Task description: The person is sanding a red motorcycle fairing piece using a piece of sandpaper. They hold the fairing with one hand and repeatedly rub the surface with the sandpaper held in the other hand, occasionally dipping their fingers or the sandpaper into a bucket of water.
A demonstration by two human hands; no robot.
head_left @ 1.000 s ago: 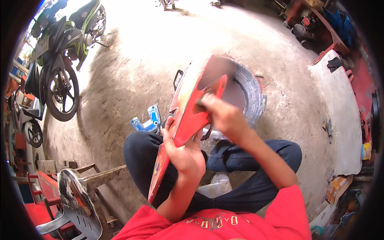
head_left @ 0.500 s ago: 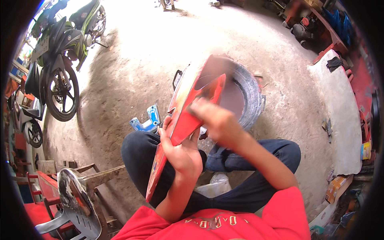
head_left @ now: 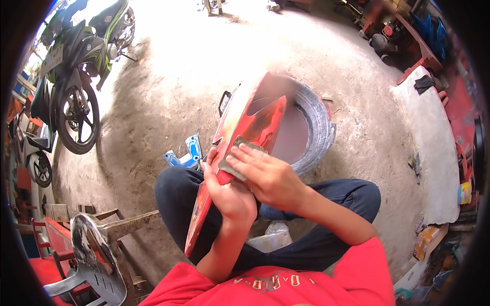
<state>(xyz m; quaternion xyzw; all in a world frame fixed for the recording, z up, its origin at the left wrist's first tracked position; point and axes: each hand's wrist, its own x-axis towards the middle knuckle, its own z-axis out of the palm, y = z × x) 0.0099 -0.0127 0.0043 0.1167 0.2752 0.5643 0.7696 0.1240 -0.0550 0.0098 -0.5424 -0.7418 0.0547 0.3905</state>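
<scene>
A long red motorcycle body panel, worn pale along its left edge, slants from between my knees out over a round basin. My left hand grips the panel's near part from below, its thumb and fingers around the edges. Under the fingers of my right hand a grey-brown sheet of sandpaper is pressed flat on the red surface, just ahead of my left hand. The grey basin holds cloudy brownish water and stands on the floor beyond my legs. The panel hides its left part.
A blue and white plastic part lies by my left knee. Motorcycles are parked at the far left. A worn chair stands near left. Between my legs is a white container; a pale slab runs along the right.
My right hand has moved nearer along the panel, toward my left hand, bringing the sandpaper with it. My left hand and the panel stay almost in place.
</scene>
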